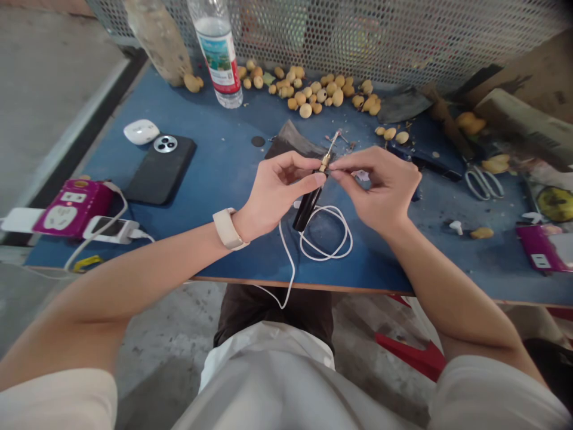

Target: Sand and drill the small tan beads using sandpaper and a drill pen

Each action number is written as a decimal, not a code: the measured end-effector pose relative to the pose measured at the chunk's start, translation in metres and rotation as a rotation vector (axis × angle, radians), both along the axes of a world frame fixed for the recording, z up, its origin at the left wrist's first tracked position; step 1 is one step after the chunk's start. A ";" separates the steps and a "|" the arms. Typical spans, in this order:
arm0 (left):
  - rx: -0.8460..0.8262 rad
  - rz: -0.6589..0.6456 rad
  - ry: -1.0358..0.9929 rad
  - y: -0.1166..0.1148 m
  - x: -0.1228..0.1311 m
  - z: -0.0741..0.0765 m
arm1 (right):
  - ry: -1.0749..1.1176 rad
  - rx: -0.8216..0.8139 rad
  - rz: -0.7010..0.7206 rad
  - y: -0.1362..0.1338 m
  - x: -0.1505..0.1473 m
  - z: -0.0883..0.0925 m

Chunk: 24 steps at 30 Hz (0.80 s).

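The left hand (280, 186) and right hand (376, 190) pinched a black-handled tool (308, 207) with their fingertips above the blue table (233, 254), its long axis slanting, metal tip pointing far and right. A looped white cable (324, 245) lay just beside the handle, near the table's near edge; a black phone (160, 170) lay well left.

blue table (215, 149) with wooden edge. plastic water bottle (218, 54) upright at back, just beside heap of small yellow fruit (308, 89). black phone (160, 169) lying with 3 lenses up, white earbud case (141, 132) just beside. pink power strip (73, 207) at left edge, white charger (110, 230) touching it. steel scissors (484, 182) at right. white cable (322, 236) looped on table. metal mesh (358, 36) behind.
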State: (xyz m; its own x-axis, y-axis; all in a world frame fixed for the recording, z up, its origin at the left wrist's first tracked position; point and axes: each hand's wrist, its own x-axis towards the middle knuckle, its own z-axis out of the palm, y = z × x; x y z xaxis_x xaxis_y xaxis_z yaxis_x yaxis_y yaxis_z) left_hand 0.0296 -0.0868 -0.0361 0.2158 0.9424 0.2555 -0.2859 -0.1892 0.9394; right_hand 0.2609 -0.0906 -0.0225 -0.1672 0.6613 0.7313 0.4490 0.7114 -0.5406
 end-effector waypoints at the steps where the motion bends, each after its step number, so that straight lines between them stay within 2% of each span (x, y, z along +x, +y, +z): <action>1: 0.002 -0.001 0.002 0.000 0.000 0.000 | -0.010 0.045 0.034 0.000 0.000 0.002; 4: 0.010 0.002 0.008 0.000 0.000 0.000 | -0.007 0.166 0.117 0.001 -0.001 0.008; 7: 0.011 0.012 0.006 0.000 0.001 0.000 | -0.050 0.077 0.070 0.001 -0.002 0.008; 11: -0.023 0.016 0.009 0.001 0.002 -0.001 | -0.051 -0.070 0.019 0.002 -0.002 -0.001; 16: -0.038 0.028 0.000 0.005 -0.001 -0.004 | -0.028 -0.103 0.010 0.011 0.005 -0.010; 24: -0.057 0.062 0.001 0.010 -0.004 -0.004 | -0.198 -0.118 0.047 0.033 0.028 -0.009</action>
State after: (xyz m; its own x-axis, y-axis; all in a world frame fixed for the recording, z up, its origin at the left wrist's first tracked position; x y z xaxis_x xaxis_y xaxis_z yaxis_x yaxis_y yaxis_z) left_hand 0.0251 -0.0771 -0.0396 0.1572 0.9670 0.2004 -0.2746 -0.1522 0.9494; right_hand 0.2886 -0.0572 -0.0311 -0.3321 0.7288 0.5989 0.5228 0.6706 -0.5262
